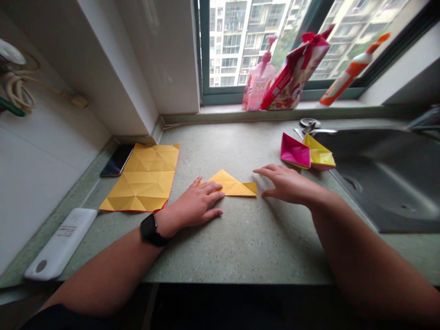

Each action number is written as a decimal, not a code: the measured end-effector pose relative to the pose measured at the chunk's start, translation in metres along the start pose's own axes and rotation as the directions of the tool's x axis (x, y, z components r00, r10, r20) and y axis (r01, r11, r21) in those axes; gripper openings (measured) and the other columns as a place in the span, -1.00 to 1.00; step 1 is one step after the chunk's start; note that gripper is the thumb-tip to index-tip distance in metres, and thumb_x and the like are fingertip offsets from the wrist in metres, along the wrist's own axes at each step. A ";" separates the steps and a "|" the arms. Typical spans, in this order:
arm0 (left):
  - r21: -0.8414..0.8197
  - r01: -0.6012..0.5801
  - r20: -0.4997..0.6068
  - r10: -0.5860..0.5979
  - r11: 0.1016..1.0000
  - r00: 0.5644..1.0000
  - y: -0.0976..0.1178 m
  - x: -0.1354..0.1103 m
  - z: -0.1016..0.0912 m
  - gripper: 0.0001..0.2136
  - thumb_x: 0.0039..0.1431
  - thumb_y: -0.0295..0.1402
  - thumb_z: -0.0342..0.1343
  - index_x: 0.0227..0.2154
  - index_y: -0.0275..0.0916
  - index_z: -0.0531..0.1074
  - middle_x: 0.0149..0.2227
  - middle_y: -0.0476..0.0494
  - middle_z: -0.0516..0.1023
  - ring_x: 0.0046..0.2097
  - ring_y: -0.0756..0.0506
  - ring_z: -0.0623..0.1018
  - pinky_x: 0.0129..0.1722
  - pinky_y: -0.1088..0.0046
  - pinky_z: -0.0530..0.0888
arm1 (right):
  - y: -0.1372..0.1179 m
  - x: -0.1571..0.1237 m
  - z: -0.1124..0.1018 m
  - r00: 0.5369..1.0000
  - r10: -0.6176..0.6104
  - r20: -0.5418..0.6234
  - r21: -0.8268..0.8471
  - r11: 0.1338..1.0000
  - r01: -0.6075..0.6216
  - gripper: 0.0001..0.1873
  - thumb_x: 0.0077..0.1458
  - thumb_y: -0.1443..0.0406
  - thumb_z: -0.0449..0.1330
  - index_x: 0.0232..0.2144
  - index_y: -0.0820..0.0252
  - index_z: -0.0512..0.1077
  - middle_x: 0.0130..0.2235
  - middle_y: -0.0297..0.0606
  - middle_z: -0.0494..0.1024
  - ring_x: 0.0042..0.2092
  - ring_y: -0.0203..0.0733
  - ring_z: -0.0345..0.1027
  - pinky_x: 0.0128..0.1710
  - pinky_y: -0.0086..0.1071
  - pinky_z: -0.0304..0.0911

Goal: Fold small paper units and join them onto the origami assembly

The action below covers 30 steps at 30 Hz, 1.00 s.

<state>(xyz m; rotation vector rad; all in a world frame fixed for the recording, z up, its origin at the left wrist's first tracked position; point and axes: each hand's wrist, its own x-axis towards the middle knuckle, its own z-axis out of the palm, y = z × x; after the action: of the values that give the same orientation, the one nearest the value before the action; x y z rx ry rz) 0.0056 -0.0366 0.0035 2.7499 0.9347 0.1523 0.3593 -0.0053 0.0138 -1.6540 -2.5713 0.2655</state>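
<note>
A folded piece of orange paper (231, 185) lies flat on the speckled counter, peaked in the middle with a darker flap at its right end. My left hand (202, 201) rests over its left part, fingers stretched out, covering that end. Just off the right tip hovers my right hand (283, 183), thumb and fingers apart, with nothing between them. A larger creased orange sheet (147, 176) with a red underside is spread out to the left. Beyond my right hand sit a magenta folded paper piece (294, 152) and a yellow one (318, 152), side by side.
A steel sink (405, 183) opens on the right. On the left are a dark phone (118, 160) and a white device (62, 245). A pink pump bottle (258, 85), a red-and-white bag (292, 78) and an orange-white bottle (347, 78) stand on the windowsill.
</note>
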 end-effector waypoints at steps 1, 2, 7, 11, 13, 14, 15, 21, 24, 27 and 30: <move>-0.004 0.008 0.017 -0.008 1.000 1.000 0.000 0.000 0.000 -0.54 0.51 -0.07 0.14 0.34 -0.12 0.39 0.47 -0.27 0.35 0.47 -0.31 0.36 0.55 -0.23 0.00 | 0.000 -0.001 -0.005 0.999 -0.012 -0.033 0.028 1.000 0.013 -0.32 0.10 0.19 0.38 0.29 0.04 0.51 0.20 -0.05 0.61 0.18 0.20 0.51 0.18 0.04 0.45; -0.008 0.017 0.032 -0.017 1.000 0.999 0.000 0.001 0.000 -0.51 0.51 -0.07 0.13 0.37 -0.13 0.36 0.49 -0.27 0.32 0.49 -0.31 0.32 0.55 -0.23 -0.02 | -0.002 -0.001 -0.010 0.996 -0.012 -0.093 0.060 0.998 0.018 -0.38 0.14 0.21 0.33 0.27 0.06 0.52 0.18 -0.06 0.63 0.17 0.16 0.53 0.18 0.02 0.45; -0.030 0.047 0.044 -0.045 0.998 0.998 0.003 0.005 0.001 -0.41 0.53 -0.04 0.08 0.46 -0.20 0.23 0.53 -0.31 0.25 0.56 -0.29 0.21 0.58 -0.15 -0.12 | -0.041 0.004 -0.017 0.884 0.068 -0.462 0.183 0.983 0.020 -0.68 0.35 0.27 0.14 0.00 0.06 0.65 -0.03 -0.12 0.71 -0.08 -0.02 0.61 0.00 -0.09 0.50; -0.021 0.030 0.028 -0.030 0.999 0.999 0.003 0.006 0.002 -0.49 0.55 -0.02 0.03 0.39 -0.18 0.32 0.53 -0.32 0.25 0.55 -0.31 0.23 0.57 -0.22 -0.13 | -0.077 0.010 0.011 0.923 -0.163 -0.350 0.151 0.962 0.227 -0.73 0.38 0.29 0.18 -0.09 0.04 0.70 -0.08 -0.15 0.71 -0.10 -0.05 0.59 -0.08 -0.16 0.49; -0.013 0.011 0.012 -0.010 1.000 1.000 0.002 0.005 0.003 -0.52 0.56 -0.04 0.03 0.37 -0.16 0.36 0.51 -0.31 0.28 0.53 -0.31 0.26 0.56 -0.25 -0.12 | -0.085 0.012 0.025 0.939 -0.230 -0.257 0.138 0.953 0.271 -0.74 0.38 0.31 0.21 -0.08 -0.02 0.71 -0.08 -0.18 0.71 -0.10 -0.07 0.58 -0.07 -0.18 0.49; -0.008 0.001 0.000 -0.001 1.000 1.000 0.001 0.005 0.004 -0.53 0.56 -0.05 0.03 0.37 -0.15 0.37 0.50 -0.31 0.30 0.53 -0.31 0.27 0.56 -0.25 -0.10 | -0.087 0.012 0.029 0.943 -0.245 -0.224 0.131 0.951 0.279 -0.74 0.38 0.31 0.21 -0.10 -0.05 0.72 -0.08 -0.19 0.70 -0.10 -0.07 0.58 -0.06 -0.18 0.48; 0.001 -0.005 -0.015 0.005 1.000 1.000 0.001 0.005 0.004 -0.54 0.56 -0.06 0.04 0.36 -0.14 0.39 0.49 -0.31 0.31 0.52 -0.31 0.28 0.55 -0.25 -0.08 | -0.089 0.013 0.032 0.947 -0.253 -0.200 0.124 0.952 0.280 -0.74 0.39 0.30 0.22 -0.11 -0.07 0.73 -0.08 -0.19 0.70 -0.10 -0.08 0.57 -0.06 -0.18 0.48; 0.096 0.052 -0.107 -0.041 0.994 0.993 0.002 0.002 -0.003 -0.67 0.53 -0.10 0.11 0.17 -0.07 0.59 0.45 -0.26 0.38 0.49 -0.37 0.32 0.53 -0.33 -0.06 | -0.091 0.013 0.033 0.956 -0.239 -0.169 0.066 0.965 0.253 -0.73 0.40 0.28 0.22 -0.10 -0.07 0.75 -0.07 -0.16 0.68 -0.10 -0.04 0.54 -0.06 -0.15 0.46; 0.121 0.105 -0.129 -0.089 0.987 0.988 0.001 -0.001 -0.011 -0.74 0.51 -0.12 0.15 0.00 -0.07 0.68 0.42 -0.22 0.42 0.48 -0.40 0.33 0.51 -0.41 -0.07 | -0.092 0.012 0.032 0.958 -0.236 -0.165 0.053 0.967 0.247 -0.74 0.39 0.30 0.23 -0.10 -0.07 0.74 -0.05 -0.17 0.68 -0.11 -0.05 0.53 -0.08 -0.16 0.46; 0.152 0.163 -0.173 -0.136 0.975 0.976 -0.003 -0.008 -0.019 -0.79 0.46 -0.14 0.22 -0.15 -0.05 0.73 0.40 -0.15 0.45 0.47 -0.44 0.32 0.48 -0.49 -0.13 | -0.092 0.011 0.031 0.959 -0.241 -0.152 0.043 0.967 0.250 -0.74 0.40 0.30 0.22 -0.09 -0.06 0.73 -0.04 -0.18 0.68 -0.10 -0.04 0.53 -0.10 -0.16 0.45; 0.169 0.208 -0.175 -0.178 0.963 0.968 -0.010 -0.018 -0.027 -0.84 0.37 -0.14 0.32 -0.26 -0.04 0.74 0.38 -0.14 0.47 0.46 -0.51 0.32 0.43 -0.59 -0.16 | -0.093 0.011 0.030 0.958 -0.247 -0.145 0.020 0.967 0.253 -0.75 0.40 0.30 0.22 -0.10 -0.05 0.72 -0.04 -0.19 0.67 -0.10 -0.04 0.52 -0.11 -0.17 0.45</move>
<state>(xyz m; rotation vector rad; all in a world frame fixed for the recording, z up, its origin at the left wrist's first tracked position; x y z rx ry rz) -0.0188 -0.0350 0.0265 2.8242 1.3176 0.2654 0.2667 -0.0366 0.0012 -1.2661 -2.6124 0.1729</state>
